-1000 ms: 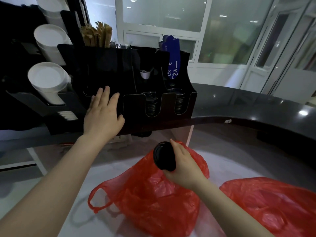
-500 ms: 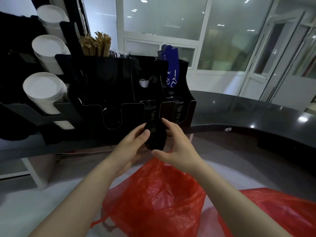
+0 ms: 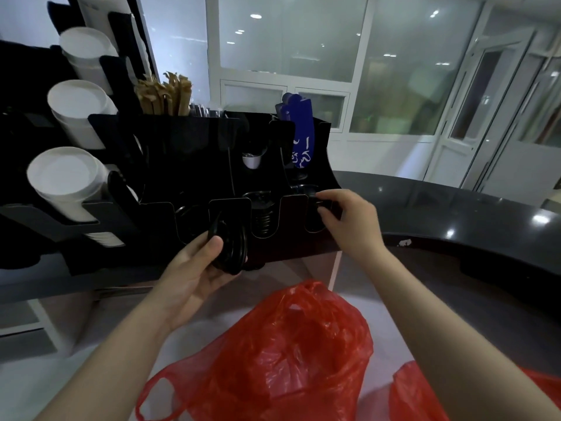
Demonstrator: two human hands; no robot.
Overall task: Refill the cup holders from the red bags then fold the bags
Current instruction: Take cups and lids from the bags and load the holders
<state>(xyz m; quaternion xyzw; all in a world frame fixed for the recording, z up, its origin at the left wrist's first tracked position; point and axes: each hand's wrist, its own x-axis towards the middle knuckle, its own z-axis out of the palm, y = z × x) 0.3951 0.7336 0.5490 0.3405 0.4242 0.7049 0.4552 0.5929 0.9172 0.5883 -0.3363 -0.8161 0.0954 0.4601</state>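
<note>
A black organiser (image 3: 188,153) with lid slots along its front stands on the dark counter. My left hand (image 3: 194,268) grips a stack of black lids (image 3: 230,250) just in front of the organiser's middle slots. My right hand (image 3: 349,217) pinches a black lid (image 3: 318,205) at the rightmost slot. Another slot holds stacked black lids (image 3: 262,214). A crumpled red bag (image 3: 288,354) lies open below my hands, and a second red bag (image 3: 419,396) shows at the lower right.
White paper cups (image 3: 63,177) lie stacked in holders at the left. Brown stirrer packets (image 3: 164,95) and a blue packet (image 3: 299,129) stand in the organiser's top. The curved dark counter (image 3: 455,208) runs right. The bags rest on a pale surface (image 3: 206,323).
The lid stack passed from my right hand into my left. My right hand moved up and right with one lid to the rightmost slot. The view tilted closer to the organiser.
</note>
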